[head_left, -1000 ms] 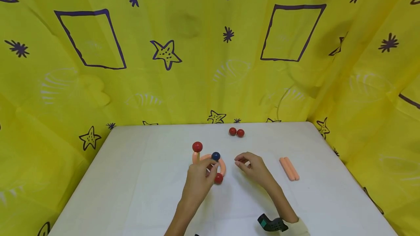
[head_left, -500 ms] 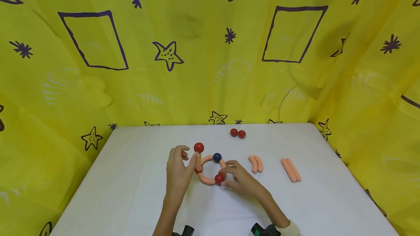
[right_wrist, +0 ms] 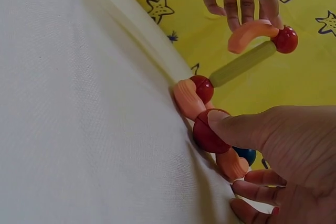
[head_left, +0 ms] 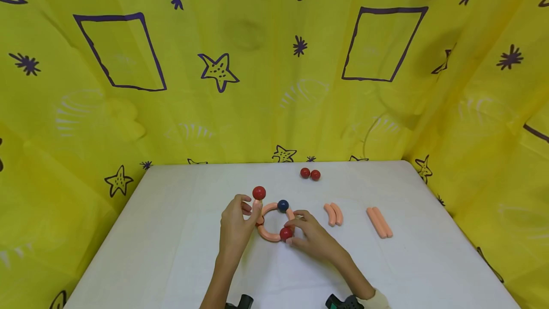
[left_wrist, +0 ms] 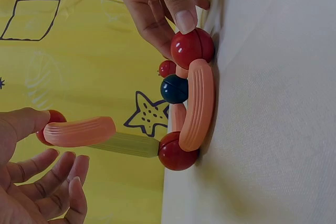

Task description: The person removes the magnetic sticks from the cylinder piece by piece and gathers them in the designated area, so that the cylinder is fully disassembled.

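Note:
A ring of curved orange sticks (head_left: 269,237), joined by red balls and a blue ball (head_left: 283,205), lies on the table. From its left red ball (left_wrist: 178,151) a straight yellow-green stick (left_wrist: 134,146) stands upright with a red ball (head_left: 259,193) on top. Another curved orange stick (left_wrist: 84,131) extends from that top ball, its other end free. My left hand (head_left: 235,228) touches the top ball and stick end with its thumb; its fingers stay apart below. My right hand (head_left: 316,237) pinches the ring's near red ball (head_left: 286,233), thumb in front.
Two loose red balls (head_left: 310,174) sit near the table's far edge. To the right lie two short curved sticks (head_left: 333,214) and, beyond them, two straight orange sticks (head_left: 379,222). A yellow patterned curtain (head_left: 257,108) hangs behind the white table (head_left: 171,252).
My left hand has moved from beside the blue ball leftward to the upright stick's top. My right hand has moved left to the near red ball, uncovering the two curved sticks.

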Available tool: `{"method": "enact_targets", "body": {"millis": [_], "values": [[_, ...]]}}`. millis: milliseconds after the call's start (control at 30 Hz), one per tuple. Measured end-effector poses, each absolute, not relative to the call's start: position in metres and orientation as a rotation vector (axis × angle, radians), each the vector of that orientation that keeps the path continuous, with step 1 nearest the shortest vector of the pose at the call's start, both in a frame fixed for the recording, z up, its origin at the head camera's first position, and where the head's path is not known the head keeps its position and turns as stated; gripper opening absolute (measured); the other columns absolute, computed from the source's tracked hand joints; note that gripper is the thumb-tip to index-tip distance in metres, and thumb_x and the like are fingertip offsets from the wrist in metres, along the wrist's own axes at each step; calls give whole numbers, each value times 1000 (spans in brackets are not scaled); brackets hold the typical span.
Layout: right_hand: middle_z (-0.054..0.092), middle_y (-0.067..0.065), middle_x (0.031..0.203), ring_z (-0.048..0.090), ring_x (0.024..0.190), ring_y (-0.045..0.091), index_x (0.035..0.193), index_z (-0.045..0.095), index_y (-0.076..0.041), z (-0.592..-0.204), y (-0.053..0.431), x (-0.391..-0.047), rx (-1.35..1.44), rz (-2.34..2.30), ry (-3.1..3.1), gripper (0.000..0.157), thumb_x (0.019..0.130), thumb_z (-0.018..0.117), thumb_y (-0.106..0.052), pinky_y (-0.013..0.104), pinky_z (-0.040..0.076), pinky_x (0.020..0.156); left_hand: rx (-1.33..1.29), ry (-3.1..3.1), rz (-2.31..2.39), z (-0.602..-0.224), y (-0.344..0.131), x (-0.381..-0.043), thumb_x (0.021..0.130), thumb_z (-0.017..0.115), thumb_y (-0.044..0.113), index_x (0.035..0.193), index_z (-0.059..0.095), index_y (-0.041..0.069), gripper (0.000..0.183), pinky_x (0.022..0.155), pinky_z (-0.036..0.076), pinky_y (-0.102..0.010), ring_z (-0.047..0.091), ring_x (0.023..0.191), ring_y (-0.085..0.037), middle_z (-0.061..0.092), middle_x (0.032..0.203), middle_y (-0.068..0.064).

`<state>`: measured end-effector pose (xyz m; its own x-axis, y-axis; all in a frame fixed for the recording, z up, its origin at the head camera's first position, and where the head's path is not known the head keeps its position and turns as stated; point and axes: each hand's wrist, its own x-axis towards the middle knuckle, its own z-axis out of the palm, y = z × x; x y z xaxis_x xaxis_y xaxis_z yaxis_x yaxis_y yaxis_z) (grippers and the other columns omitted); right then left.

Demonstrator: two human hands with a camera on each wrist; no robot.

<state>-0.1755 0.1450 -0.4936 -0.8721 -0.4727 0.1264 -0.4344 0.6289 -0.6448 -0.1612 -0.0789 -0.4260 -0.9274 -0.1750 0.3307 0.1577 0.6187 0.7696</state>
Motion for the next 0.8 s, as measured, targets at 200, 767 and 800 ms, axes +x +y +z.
{"method": "enact_targets", "body": {"millis": [200, 767, 800], "values": [[46, 14, 141, 48, 128, 31, 118, 67, -18, -497, 142, -175, -728, -1081, 2804, 33, 88, 73, -31, 51, 46, 101, 22, -2500, -1237, -429, -79, -162, 92, 67, 32, 102, 64, 5, 30, 69, 52, -32, 64, 80, -19, 65, 84, -6], [46, 19, 135, 44, 125, 32, 92, 64, -21, -490, 133, -167, -678, -1159, 2790, 25, 77, 83, -28, 52, 46, 98, -25, -2479, -1221, -432, -78, -164, 91, 69, 26, 96, 67, 8, 19, 66, 53, -29, 66, 75, -13, 68, 82, -1], [46, 19, 134, 44, 125, 32, 91, 63, -21, -490, 133, -167, -676, -1150, 2795, 25, 77, 83, -28, 52, 46, 97, -28, -2480, -1219, -432, -78, -164, 91, 68, 26, 96, 67, 8, 19, 66, 52, -29, 66, 75, -13, 69, 82, -2]]}}
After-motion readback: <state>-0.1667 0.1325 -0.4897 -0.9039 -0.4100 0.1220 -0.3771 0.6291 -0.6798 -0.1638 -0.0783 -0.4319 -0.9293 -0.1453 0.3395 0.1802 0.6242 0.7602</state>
